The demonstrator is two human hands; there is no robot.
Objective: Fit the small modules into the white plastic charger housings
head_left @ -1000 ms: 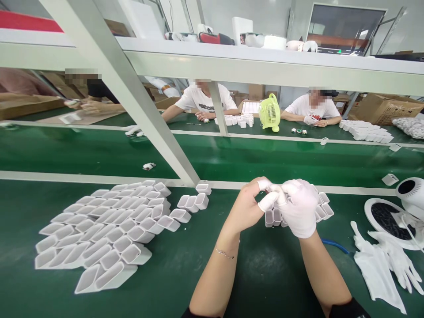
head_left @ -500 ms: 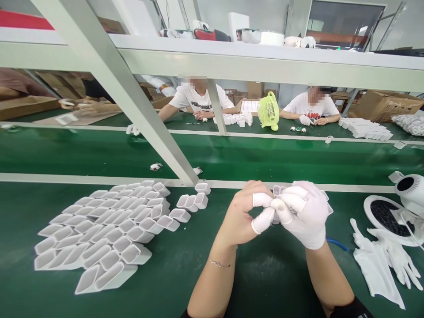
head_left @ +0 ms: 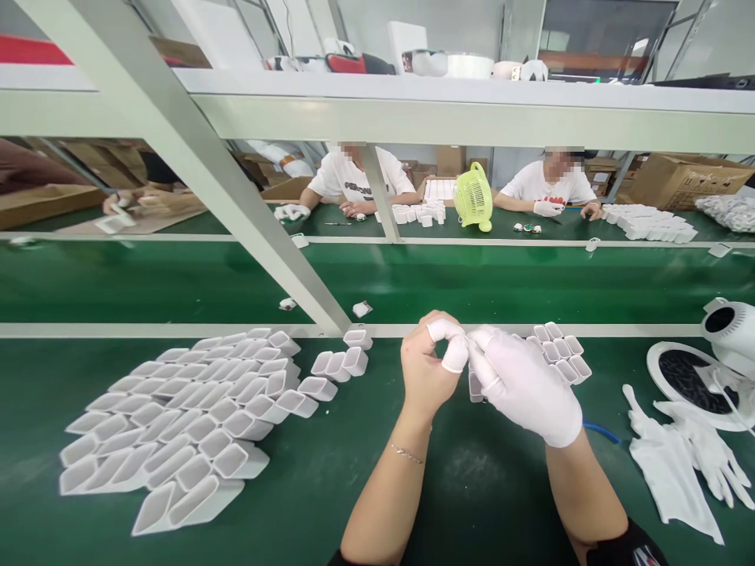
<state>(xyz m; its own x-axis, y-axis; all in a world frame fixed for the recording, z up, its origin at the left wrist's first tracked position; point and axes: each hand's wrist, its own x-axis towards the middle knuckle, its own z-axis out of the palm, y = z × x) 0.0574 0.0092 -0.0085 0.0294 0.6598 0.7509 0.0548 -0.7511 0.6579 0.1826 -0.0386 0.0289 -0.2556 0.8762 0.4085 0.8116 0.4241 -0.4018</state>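
Observation:
My left hand [head_left: 429, 369] is bare apart from white finger cots on the thumb and forefinger, which are pinched together. My right hand [head_left: 524, 384] wears a white glove, and its fingertips meet the left hand's pinch. What the fingertips hold is too small to make out. Just below the pinch, a white plastic shell [head_left: 475, 387] shows between the hands. A small cluster of white shells [head_left: 560, 358] lies right behind my right hand. A large heap of white rectangular shells [head_left: 189, 413] lies on the green mat [head_left: 460, 487] to the left.
Loose white gloves [head_left: 678, 464] and a white device on a round base [head_left: 716, 354] lie at the right. A slanted frame post [head_left: 236, 212] and a green conveyor belt [head_left: 472, 279] stand ahead. Across it, two people work beside a green fan [head_left: 475, 196].
Both hands have moved slightly left and up while staying pinched together. The cluster of shells behind my right hand is now uncovered. The view has shifted a little.

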